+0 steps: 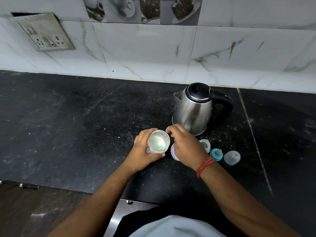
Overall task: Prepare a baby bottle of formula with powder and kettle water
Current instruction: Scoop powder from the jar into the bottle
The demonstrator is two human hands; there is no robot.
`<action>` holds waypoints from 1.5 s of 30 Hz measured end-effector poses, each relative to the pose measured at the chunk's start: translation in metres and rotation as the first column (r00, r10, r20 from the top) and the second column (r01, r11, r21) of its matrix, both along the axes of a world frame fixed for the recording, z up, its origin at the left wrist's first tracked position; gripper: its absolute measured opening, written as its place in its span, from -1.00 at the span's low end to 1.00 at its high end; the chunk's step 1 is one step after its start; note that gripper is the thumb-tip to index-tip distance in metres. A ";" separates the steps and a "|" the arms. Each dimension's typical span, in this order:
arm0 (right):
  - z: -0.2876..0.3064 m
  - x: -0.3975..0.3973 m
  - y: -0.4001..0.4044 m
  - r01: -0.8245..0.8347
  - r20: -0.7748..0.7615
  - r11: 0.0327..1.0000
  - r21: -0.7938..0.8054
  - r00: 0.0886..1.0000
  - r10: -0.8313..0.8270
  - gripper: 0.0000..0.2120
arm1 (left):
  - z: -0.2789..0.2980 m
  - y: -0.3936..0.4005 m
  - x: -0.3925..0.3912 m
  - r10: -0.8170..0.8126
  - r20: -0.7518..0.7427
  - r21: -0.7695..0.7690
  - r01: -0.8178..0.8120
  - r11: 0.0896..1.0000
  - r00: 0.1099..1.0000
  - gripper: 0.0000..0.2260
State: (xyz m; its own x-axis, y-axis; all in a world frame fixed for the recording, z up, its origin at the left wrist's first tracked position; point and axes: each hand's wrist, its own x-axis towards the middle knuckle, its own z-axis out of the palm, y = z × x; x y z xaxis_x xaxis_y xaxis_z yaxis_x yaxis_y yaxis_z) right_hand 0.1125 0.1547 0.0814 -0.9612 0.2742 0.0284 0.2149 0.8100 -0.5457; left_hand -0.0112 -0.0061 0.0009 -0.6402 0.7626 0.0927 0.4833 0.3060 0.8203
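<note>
Powder jar (158, 141) (open, white inside) gripped by left hand (145, 151).

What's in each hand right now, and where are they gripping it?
The left hand holds the open powder jar around its side. The right hand rests by the jar's rim; whether it grips anything cannot be told.

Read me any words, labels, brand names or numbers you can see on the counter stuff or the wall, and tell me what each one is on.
No text can be read.
Jar in the left hand: marks on its side, too blurred to read.
Kettle: no label visible.
Wall socket plate: no lettering legible.
Picture tiles: cups only, no words.
</note>
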 end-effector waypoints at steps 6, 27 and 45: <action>0.016 0.012 0.002 -0.202 0.217 0.938 0.283 0.966 0.143 -0.67 | 0.013 0.015 0.014 -0.031 -0.223 0.019 0.036 0.999 0.974 -0.25; 0.035 0.031 0.009 -0.134 -0.020 0.953 0.271 0.989 0.144 -0.79 | 0.045 0.031 0.051 0.023 -0.371 0.087 0.010 0.996 0.928 -0.33; 0.035 0.036 0.005 -0.359 0.406 0.845 0.397 0.894 0.189 -0.59 | 0.043 0.035 0.073 -0.083 -0.516 0.020 0.108 0.994 0.853 -0.31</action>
State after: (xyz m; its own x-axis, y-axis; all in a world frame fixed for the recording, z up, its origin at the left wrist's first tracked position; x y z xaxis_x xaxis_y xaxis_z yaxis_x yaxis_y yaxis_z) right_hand 0.1481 0.1601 0.1163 -0.9654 0.0361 -0.2583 0.0481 0.9980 -0.0401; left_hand 0.0613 0.0289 0.0443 -0.4157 0.8042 0.4248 0.8645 0.2044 0.4591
